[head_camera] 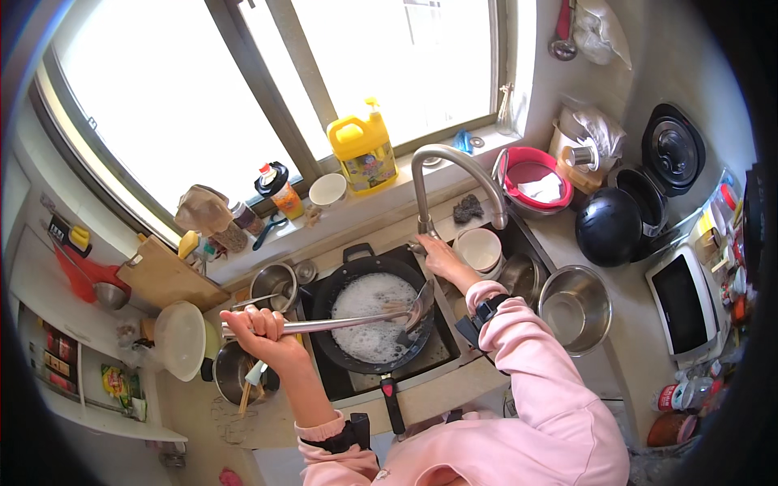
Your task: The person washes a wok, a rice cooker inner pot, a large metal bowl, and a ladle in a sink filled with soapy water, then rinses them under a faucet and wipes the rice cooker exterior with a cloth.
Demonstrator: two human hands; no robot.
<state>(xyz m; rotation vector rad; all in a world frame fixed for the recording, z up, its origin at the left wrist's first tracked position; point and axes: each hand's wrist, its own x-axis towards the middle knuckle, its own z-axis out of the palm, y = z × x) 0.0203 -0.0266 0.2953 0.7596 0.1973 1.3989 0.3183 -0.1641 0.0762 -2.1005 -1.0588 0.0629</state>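
My left hand is closed around the metal handle of a spatula. The spatula's head rests in a black frying pan full of foamy, whitish liquid, with some darker pieces near the head. The pan sits over the sink area, its black handle pointing towards me. My right hand is at the base of the curved metal faucet, touching its lever; how its fingers grip is partly hidden. Just right of that hand stand stacked white bowls. Whether water runs from the spout cannot be told.
A steel pot stands at the right, near a black rice cooker and a pink basin. Small pots and a pot with chopsticks lie left. A yellow detergent jug stands on the windowsill.
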